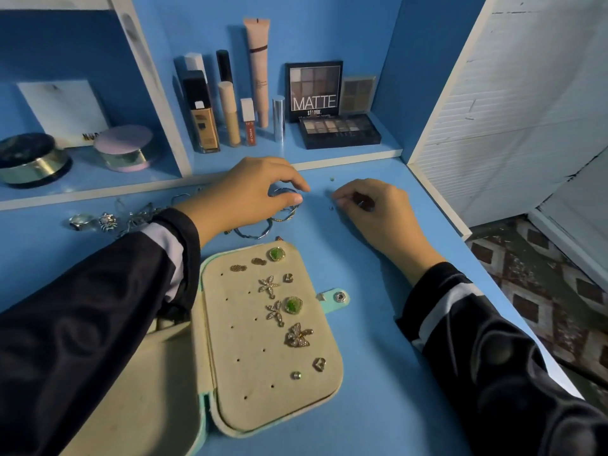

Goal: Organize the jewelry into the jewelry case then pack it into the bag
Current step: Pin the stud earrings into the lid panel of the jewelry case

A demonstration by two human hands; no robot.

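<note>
Though case (230, 311) lies apart, left grip (250, 192) encircles bangle (283, 191).

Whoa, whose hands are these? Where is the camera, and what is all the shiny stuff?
There is no machine here, just a person. The one picture comes from a camera worn on their head, looking down, so you see their own two arms. On the blue table lies an open jewelry case with earrings pinned into its cream pad. Behind it lie loose bracelets and rings. The left hand curls its fingers and thumb around one bracelet. The right hand has its fingers curled as if pinching something tiny, but it is too small to tell what. Makeup stands on the shelf at the back.
</note>
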